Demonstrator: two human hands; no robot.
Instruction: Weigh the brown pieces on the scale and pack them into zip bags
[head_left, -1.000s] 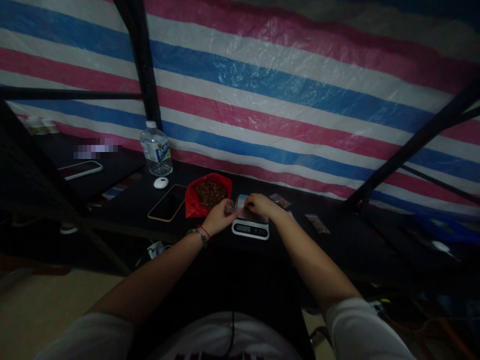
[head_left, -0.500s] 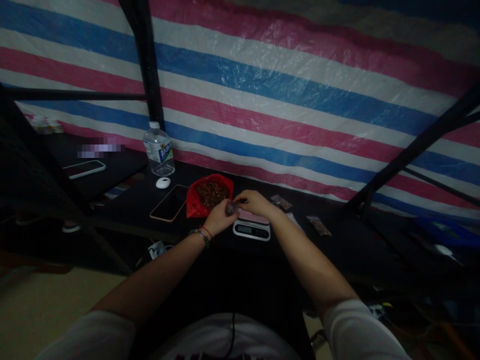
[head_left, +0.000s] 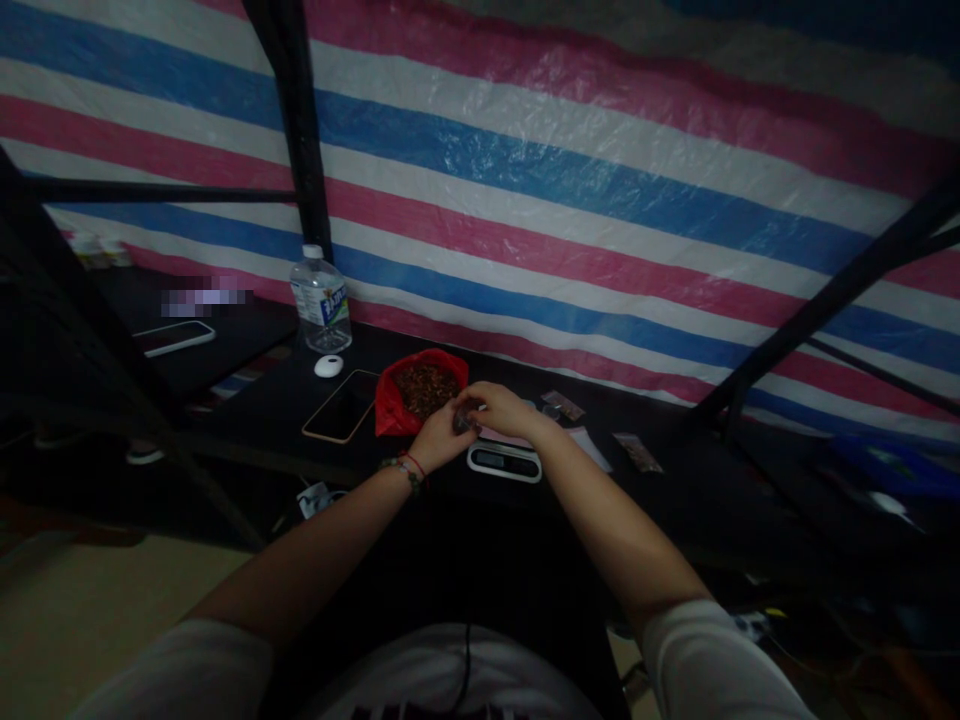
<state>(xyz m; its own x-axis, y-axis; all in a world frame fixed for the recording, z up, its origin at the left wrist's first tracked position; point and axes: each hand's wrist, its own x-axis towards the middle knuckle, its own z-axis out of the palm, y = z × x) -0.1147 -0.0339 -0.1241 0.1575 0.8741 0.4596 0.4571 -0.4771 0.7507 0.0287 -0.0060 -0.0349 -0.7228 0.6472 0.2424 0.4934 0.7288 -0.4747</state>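
Two forearms reach in from the near side, and the hands meet over the left end of a small white scale point(head_left: 504, 463), whose display faces the person. The left hand point(head_left: 439, 437) has its fingers closed on a small clear plastic bag point(head_left: 463, 417); the right hand point(head_left: 499, 408) has its fingers bent over the bag's far side, though whether they pinch it or only touch it I cannot tell. The bag is thus between the two hands, and its long axis is hidden by the fingers.

Just beyond the left hand and toward its side stands an open red bag point(head_left: 390, 408) full of brown bits point(head_left: 425, 388), so the left hand is nearer to it than the right; whether they touch is unclear. To the right on the dark counter point(head_left: 697, 450) lies a filled packet point(head_left: 637, 453), slanting away to the left at its far end. Farthest back hangs a striped sheet point(head_left: 562, 200).
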